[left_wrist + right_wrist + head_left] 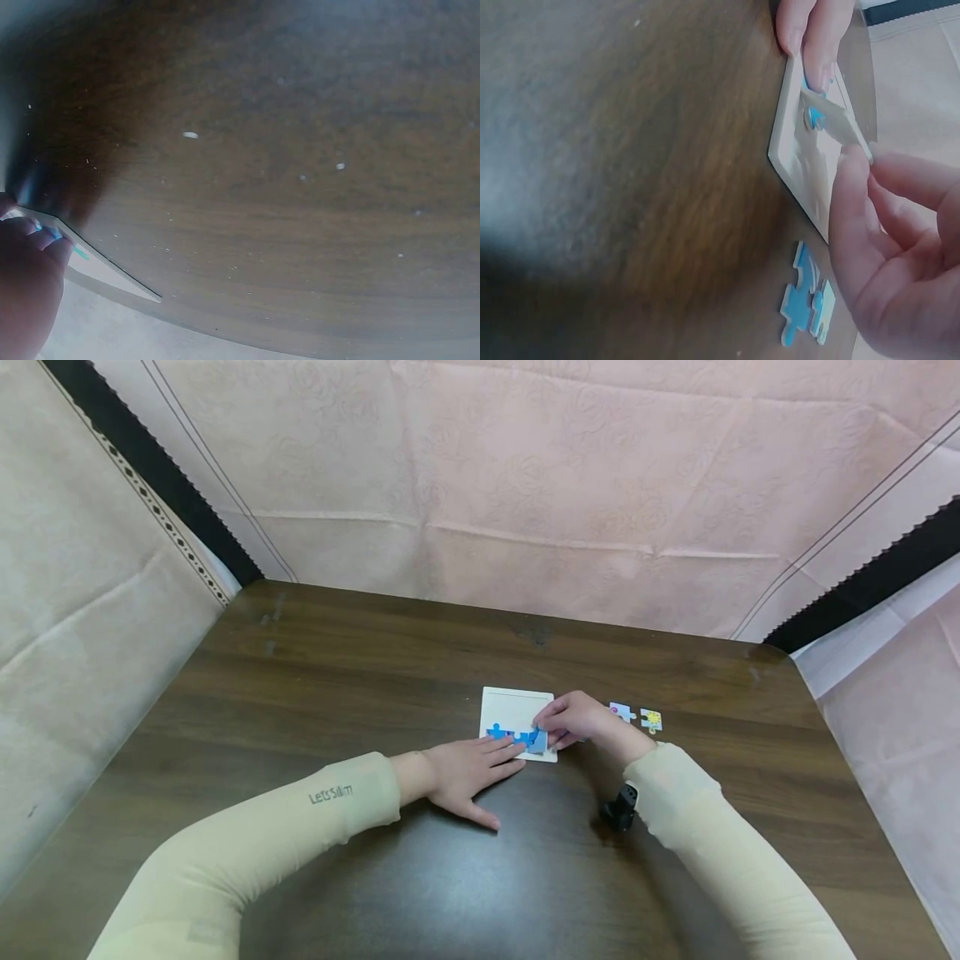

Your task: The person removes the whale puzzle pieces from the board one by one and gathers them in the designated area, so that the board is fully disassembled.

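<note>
Two hands meet at the white square puzzle tray [516, 703] on the dark wooden worktop [337, 677]: the right hand [577, 721] pinches a blue cardboard jigsaw piece [537, 740], tilted over the tray's near edge. The left hand [467, 770] lies flat, fingers straight, fingertips apparently pressing the tray's blue placed pieces [501, 732]. Two loose pieces [636, 717] lie just right of the tray.

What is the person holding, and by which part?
The right hand pinches a blue puzzle piece by its edge, over the white tray.
</note>
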The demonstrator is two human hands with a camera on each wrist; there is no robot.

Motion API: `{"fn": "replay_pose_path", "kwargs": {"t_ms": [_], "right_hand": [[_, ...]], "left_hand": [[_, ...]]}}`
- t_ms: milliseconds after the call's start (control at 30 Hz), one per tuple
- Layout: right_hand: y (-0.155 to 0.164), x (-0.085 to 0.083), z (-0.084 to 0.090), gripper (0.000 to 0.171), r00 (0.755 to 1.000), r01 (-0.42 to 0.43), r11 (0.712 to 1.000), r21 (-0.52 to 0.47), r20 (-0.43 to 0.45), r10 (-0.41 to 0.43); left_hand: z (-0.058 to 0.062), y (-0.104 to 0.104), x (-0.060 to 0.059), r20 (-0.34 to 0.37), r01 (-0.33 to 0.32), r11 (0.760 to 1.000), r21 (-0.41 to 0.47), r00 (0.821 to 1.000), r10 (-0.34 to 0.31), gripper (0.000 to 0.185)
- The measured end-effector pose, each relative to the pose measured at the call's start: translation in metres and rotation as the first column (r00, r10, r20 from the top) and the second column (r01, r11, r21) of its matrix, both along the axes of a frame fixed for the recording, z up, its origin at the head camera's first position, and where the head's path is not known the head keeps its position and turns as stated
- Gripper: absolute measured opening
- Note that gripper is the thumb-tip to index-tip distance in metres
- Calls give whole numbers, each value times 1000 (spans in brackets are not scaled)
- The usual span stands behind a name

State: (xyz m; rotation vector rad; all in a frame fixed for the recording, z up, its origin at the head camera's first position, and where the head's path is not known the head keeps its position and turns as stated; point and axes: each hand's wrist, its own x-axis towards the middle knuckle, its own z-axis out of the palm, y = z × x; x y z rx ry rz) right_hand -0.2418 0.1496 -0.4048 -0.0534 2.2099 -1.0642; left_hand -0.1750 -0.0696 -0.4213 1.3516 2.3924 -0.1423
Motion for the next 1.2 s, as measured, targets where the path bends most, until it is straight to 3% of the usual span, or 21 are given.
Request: {"fn": "replay_pose_path", "kwargs": {"t_ms": [233, 500, 1033, 1200], "right_hand": [[4, 1, 0, 29, 999, 4, 999, -38, 32, -3], [13, 0, -1, 30, 1000, 28, 998, -58, 11, -28], [60, 7, 5, 38, 999, 29, 989, -144, 41, -24], [74, 9, 4, 38, 999, 30, 991, -131, 48, -24]], "left_hand": [[-1, 0, 0, 2, -4, 1000, 5, 1000, 4, 88], [-3, 0, 0, -18, 5, 1000, 6, 1000, -5, 88], [-1, 1, 0, 3, -13, 1000, -4, 1000, 13, 88], [-1, 2, 1, -5, -10, 1000, 3, 1000, 10, 88]]}}
